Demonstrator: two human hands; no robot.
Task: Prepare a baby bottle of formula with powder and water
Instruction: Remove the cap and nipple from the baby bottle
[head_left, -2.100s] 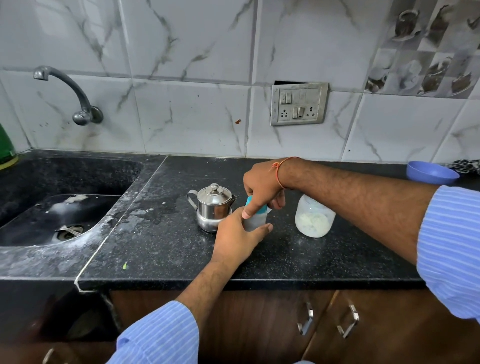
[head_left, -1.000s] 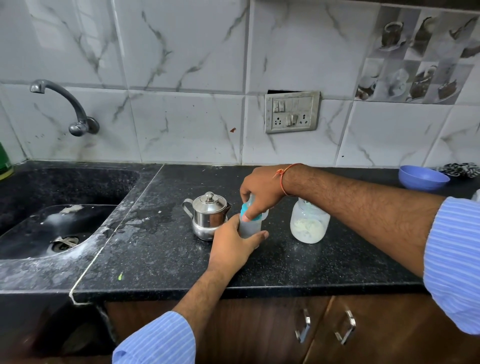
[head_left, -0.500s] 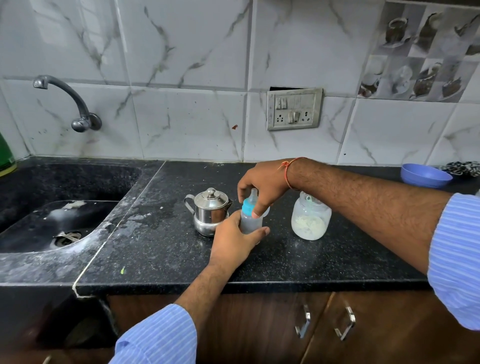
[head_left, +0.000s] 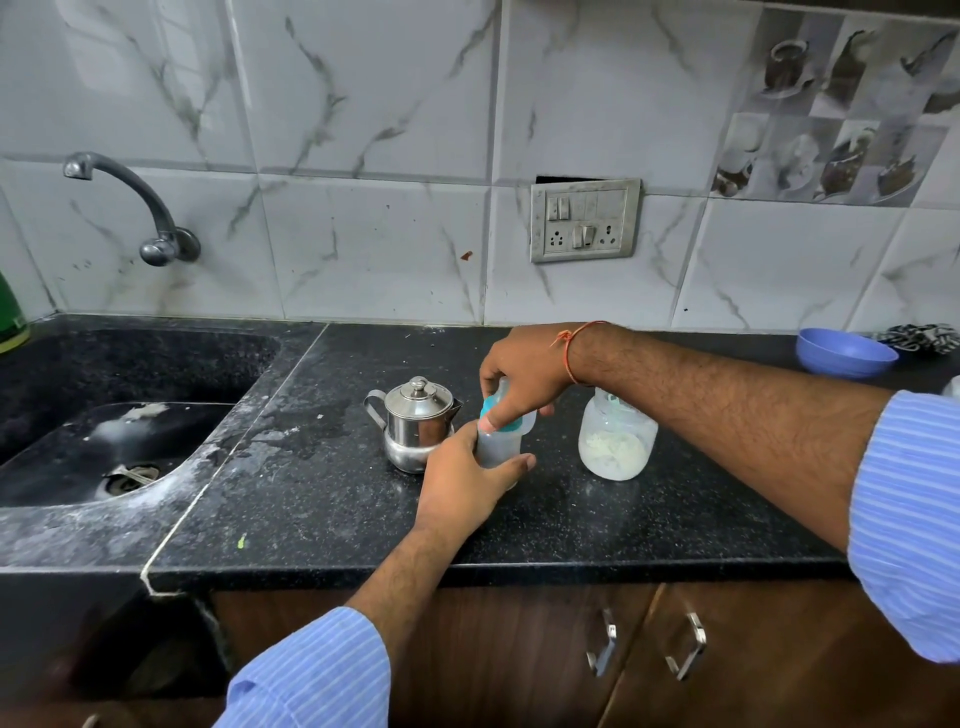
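Centrally, left hand (head_left: 464, 480) gripping baby bottle (head_left: 497, 448), right hand (head_left: 524, 375) pinching its cap (head_left: 508, 415), counter edge (head_left: 467, 571) near.

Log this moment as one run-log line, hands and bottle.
left hand: holds baby bottle body | right hand: grips teal cap | bottle upright on counter | kettle, powder jar untouched

White marble-look wall tiles (head_left: 374, 104), decorative cup-print tiles (head_left: 841, 109) top right. Switch-socket plate (head_left: 584, 221) on wall. Black speckled granite counter (head_left: 332, 499), dusty black sink (head_left: 119, 447) left, wall tap (head_left: 140, 208) above. Brown cabinet doors (head_left: 519, 660) below, metal handles (head_left: 688, 647).
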